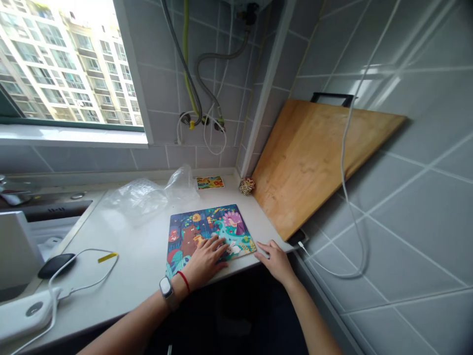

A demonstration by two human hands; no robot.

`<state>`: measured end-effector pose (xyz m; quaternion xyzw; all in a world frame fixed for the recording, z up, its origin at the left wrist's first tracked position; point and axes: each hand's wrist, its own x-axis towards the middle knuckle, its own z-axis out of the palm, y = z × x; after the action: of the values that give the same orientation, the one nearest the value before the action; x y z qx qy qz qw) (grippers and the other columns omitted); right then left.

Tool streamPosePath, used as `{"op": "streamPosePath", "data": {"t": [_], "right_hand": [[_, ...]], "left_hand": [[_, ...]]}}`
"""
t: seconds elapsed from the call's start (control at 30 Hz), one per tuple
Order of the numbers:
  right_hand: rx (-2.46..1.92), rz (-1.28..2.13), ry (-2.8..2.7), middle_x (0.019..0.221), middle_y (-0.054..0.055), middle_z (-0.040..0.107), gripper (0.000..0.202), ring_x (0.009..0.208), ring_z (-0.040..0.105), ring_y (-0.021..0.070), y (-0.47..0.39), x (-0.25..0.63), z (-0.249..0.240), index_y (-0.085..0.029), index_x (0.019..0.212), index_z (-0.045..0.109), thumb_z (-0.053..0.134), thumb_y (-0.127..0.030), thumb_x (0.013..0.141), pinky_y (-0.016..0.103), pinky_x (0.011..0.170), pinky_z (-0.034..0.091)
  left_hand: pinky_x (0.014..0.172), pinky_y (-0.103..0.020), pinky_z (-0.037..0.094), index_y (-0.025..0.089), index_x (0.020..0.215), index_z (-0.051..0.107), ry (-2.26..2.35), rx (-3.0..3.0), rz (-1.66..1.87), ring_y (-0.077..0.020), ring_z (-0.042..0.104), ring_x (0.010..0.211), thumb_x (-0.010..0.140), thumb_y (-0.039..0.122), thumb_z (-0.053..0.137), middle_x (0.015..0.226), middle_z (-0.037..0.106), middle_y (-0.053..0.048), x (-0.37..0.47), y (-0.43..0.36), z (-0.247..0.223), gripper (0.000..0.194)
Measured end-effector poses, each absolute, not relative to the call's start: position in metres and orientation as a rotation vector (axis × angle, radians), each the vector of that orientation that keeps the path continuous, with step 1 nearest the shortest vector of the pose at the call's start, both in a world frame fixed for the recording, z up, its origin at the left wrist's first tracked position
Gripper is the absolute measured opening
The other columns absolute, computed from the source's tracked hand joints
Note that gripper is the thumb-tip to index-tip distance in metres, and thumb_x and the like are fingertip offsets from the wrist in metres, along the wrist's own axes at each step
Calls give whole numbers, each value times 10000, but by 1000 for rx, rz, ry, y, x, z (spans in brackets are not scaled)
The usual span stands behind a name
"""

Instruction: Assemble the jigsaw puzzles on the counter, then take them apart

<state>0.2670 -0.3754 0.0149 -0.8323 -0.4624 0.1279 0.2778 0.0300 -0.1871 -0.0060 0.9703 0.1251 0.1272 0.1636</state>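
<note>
A colourful jigsaw puzzle [188, 231] with animals on a dark blue ground lies flat on the white counter, near its front edge. My left hand [207, 259] rests on the puzzle's lower middle, fingers spread and palm down, covering part of the picture. Beside the puzzle's lower right corner is my right hand [273, 259]. Its thumb and forefinger are apart at that corner, touching or almost touching the edge, and nothing shows between them. A watch and a red cord circle my left wrist.
Crumpled clear plastic [144, 197] lies behind the puzzle, near a small picture card [210, 183] and a round woven-looking ball [247, 186]. A wooden board [318, 153] leans on the right wall, a white cable [345, 143] hanging before it. Left are a power bank [27, 315], black mouse-like object [56, 266] and sink [55, 209].
</note>
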Motion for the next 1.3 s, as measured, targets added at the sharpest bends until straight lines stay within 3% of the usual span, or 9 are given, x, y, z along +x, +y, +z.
{"op": "streamPosePath", "data": {"t": [0.1, 0.27, 0.43, 0.67, 0.9, 1.03, 1.13, 1.3], "right_hand": [[-2274, 372, -1266, 951, 50, 626, 472, 833, 672, 211, -373, 267, 17, -247, 1333, 728, 669, -448, 911, 308, 829, 524], [-2318, 412, -1314, 1005, 63, 639, 479, 901, 685, 213, -372, 267, 20, -259, 1385, 687, 683, -400, 926, 291, 846, 508], [-2340, 363, -1263, 1094, 82, 663, 464, 939, 694, 200, -373, 262, 18, -265, 1380, 690, 698, -391, 934, 271, 887, 506], [-2354, 301, -1242, 1115, 90, 666, 415, 980, 688, 216, -374, 251, 20, -291, 1367, 701, 668, -390, 965, 283, 929, 490], [-2381, 225, -1257, 1133, 114, 656, 402, 1065, 646, 255, -376, 236, 21, -288, 1391, 684, 608, -331, 998, 314, 983, 462], [-2374, 182, -1243, 1143, 123, 650, 405, 1091, 635, 273, -377, 231, 22, -281, 1387, 685, 616, -290, 988, 334, 1000, 460], [-2334, 182, -1240, 1118, 105, 654, 353, 1059, 655, 251, -376, 230, 23, -271, 1312, 732, 635, -265, 972, 314, 970, 483], [-2252, 206, -1152, 1160, 82, 663, 338, 1051, 676, 207, -365, 230, 20, -251, 1248, 747, 722, -274, 911, 281, 963, 505]], "left_hand": [[1142, -595, 441, 271, 1521, 489, 332, 2811, 344, -384, 490, 1435, 1011, 423, 606, 1508, 586, -138, 33, -184, -8, 545], [1125, -575, 482, 248, 1494, 529, 265, 2880, 326, -378, 520, 1415, 1048, 397, 522, 1482, 608, -139, 35, -180, -5, 471], [1147, -582, 479, 230, 1376, 633, 223, 2893, 251, -385, 511, 1426, 1030, 440, 560, 1491, 600, -135, 32, -178, 6, 411], [1155, -522, 485, 230, 1297, 663, 245, 2914, 204, -332, 542, 1381, 986, 426, 657, 1437, 616, -128, 34, -184, 22, 369], [1043, -397, 532, 218, 1163, 687, 303, 2958, 108, -263, 636, 1176, 981, 394, 671, 1257, 669, -95, 48, -190, 39, 254], [926, -406, 554, 192, 1077, 681, 361, 2987, 47, -287, 659, 1067, 980, 433, 657, 1129, 680, -119, 55, -196, 45, 261], [874, -423, 556, 192, 1108, 663, 395, 3002, 29, -303, 655, 1042, 985, 442, 641, 1135, 671, -141, 58, -201, 48, 279], [924, -419, 540, 208, 1131, 644, 401, 3006, 44, -293, 634, 1090, 981, 409, 661, 1174, 664, -125, 56, -205, 48, 252]]}}
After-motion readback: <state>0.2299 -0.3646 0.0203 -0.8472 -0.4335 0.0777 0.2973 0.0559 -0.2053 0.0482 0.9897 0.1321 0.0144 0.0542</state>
